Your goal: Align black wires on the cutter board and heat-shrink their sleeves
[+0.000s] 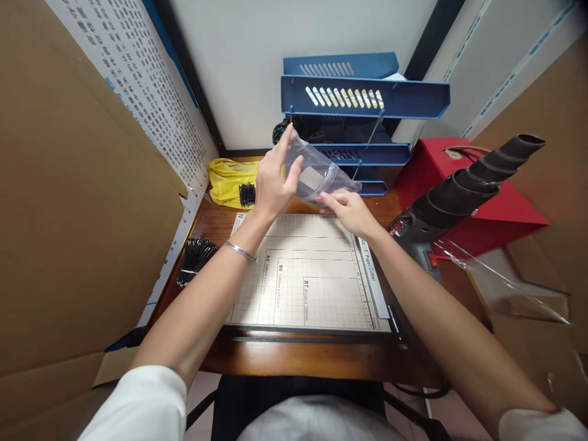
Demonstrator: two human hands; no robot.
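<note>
Holding clear bag (327, 177) above far end of paper cutter (285, 288); pinching lower-right edge in fingers (326, 198) of right hand (353, 212); touching left side with left hand (274, 184), cannot tell whether gripping. Best to pinch lightly, keep taut.

Diffuse, bright light before me: a pale sheen washes the cutter board (250, 294), glints streak the clear bag (337, 176), and the varnished tabletop (294, 358) gleams at its front edge. The left cardboard panel (59, 202) dims downward. Wide-angle distortion stretches the margins; print on the white panel (138, 79) blurs.
</note>
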